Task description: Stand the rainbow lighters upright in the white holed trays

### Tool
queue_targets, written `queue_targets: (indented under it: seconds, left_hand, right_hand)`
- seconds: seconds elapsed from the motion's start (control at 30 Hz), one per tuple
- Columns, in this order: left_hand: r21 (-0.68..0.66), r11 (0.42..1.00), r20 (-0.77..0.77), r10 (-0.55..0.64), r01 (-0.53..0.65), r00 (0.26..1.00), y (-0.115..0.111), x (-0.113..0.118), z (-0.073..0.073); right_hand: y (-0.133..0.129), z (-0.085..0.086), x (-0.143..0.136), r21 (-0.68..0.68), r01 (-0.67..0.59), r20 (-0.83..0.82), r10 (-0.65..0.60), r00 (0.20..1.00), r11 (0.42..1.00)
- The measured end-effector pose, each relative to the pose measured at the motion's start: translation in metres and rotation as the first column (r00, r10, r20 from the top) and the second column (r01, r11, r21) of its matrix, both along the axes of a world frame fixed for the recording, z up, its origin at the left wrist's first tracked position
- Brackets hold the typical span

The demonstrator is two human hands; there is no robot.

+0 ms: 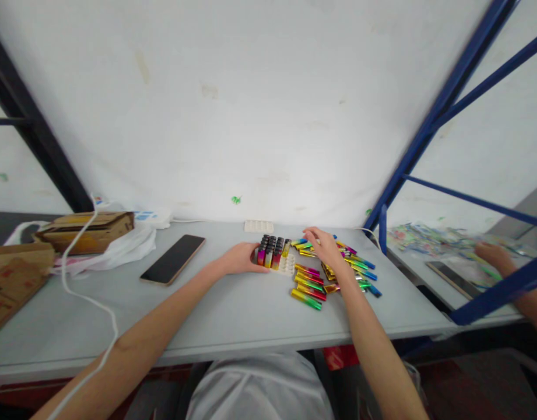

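Shiny lighters (306, 300), illegibly printed carton (14, 275)

no readable text, dark print on the carton (10, 280) at the left edge, too blurred to make out, blue patches on the white item (152, 219) by the wall (268, 116), too small to tell letters from pattern

Left of the grip, a smartphone (172, 259) lies with its screen dark; farther left, a brown cardboard box (91, 233) sits beside a crumpled white plastic bag (126, 245), with a second carton (14, 280) nearer the edge and a white cable (87, 297) curving downward. Beyond the grip, a white wall (268, 128) bears a green mark (236, 200). Right of the grip, a blue metal frame (419, 144) slants upward, with another smartphone (455, 280) past it.
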State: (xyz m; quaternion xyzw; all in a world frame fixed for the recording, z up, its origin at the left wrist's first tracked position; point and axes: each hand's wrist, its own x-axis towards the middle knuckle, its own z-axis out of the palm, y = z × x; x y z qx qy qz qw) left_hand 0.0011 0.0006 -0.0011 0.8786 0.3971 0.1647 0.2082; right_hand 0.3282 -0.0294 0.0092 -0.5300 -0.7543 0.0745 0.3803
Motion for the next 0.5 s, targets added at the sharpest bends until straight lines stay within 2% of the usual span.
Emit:
queue_targets:
  seconds: [0.1, 0.27, 0.5]
  left_hand:
    - [0.015, 1.000, -0.040, 0.003, -0.002, 0.999, -0.001, 0.000, 0.001]
    - [0.006, 1.000, -0.018, -0.021, 0.021, 1.000, -0.001, 0.000, 0.001]
    - [0.021, 1.000, -0.017, -0.009, 0.009, 1.000, 0.001, 0.000, -0.002]
  right_hand:
    - [0.004, -0.001, 0.021, -0.025, 0.119, 0.100, -0.116, 0.988, 0.993]
    - [0.005, -0.010, 0.030, -0.218, 0.042, 0.202, 0.002, 0.979, 0.975]
    - [0.005, -0.011, 0.029, -0.247, 0.005, 0.267, 0.063, 0.962, 0.969]
